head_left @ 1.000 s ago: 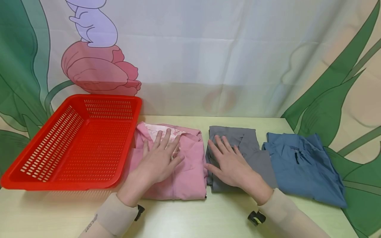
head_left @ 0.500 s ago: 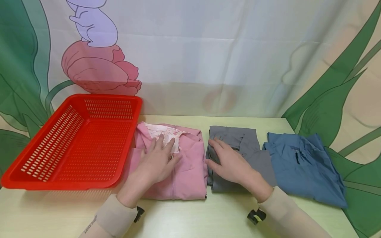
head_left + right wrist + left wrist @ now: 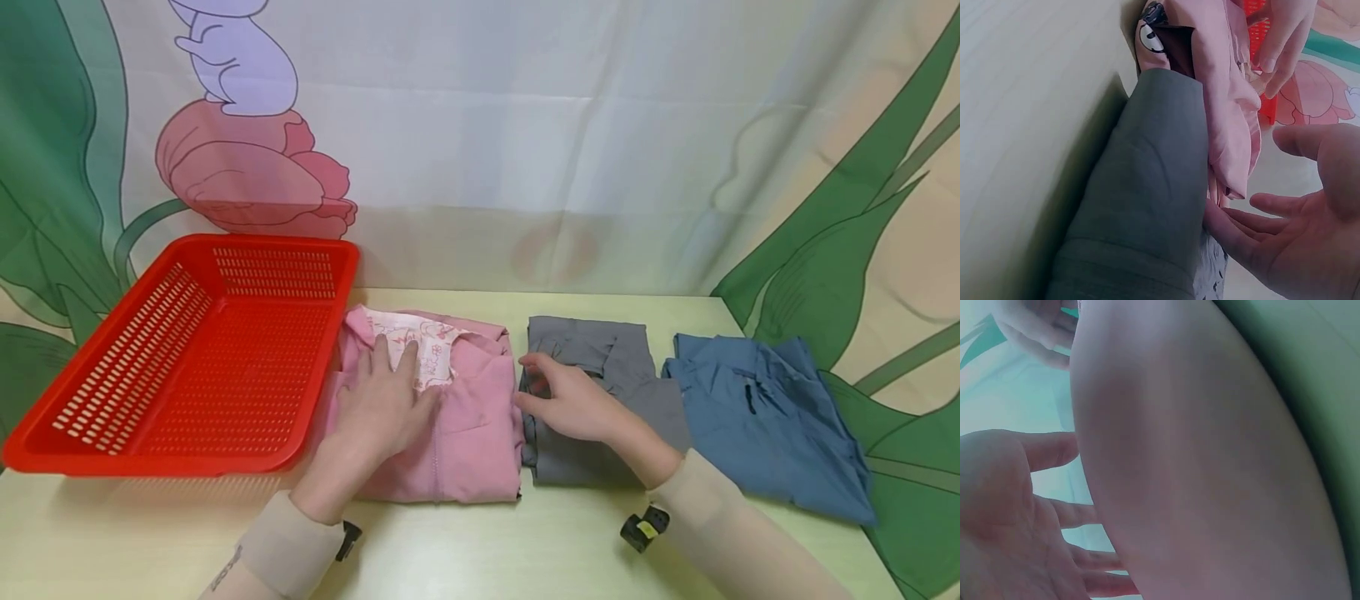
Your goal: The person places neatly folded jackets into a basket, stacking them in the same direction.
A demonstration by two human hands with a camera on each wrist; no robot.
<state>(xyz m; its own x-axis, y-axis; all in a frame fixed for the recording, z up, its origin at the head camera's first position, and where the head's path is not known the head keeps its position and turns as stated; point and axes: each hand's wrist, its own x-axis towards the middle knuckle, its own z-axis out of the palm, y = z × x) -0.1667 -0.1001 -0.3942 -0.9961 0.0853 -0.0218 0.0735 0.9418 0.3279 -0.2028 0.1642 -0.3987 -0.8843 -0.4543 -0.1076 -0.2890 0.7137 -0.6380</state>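
Note:
A folded pink jacket [image 3: 476, 442] with a white patterned lining lies beside the red basket. Over its left half hovers or rests my left hand [image 3: 378, 408], fingers spread and relaxed; contact is unclear. My right hand [image 3: 573, 400] is at the left edge of a folded grey garment [image 3: 645, 425], thumb and fingers loosely bent and apart. In the right wrist view, that right hand [image 3: 1310, 212] has its fingertips close to where the grey garment [image 3: 1141, 187] meets the pink jacket [image 3: 1222, 94], pinching nothing visible. A blurred surface covers much of the left wrist view, hiding the left fingertips [image 3: 1054, 450].
The red plastic basket [image 3: 318, 400] stands at the left of the pale table [image 3: 480, 550], with nothing in it. A folded blue garment [image 3: 765, 433] lies at the right, touching the grey one. Behind hangs a printed curtain [image 3: 480, 167].
My left hand has drawn back slightly to the left, uncovering more of the lining. The right hand has turned from lying flat to fingers bent at the grey garment's left edge.

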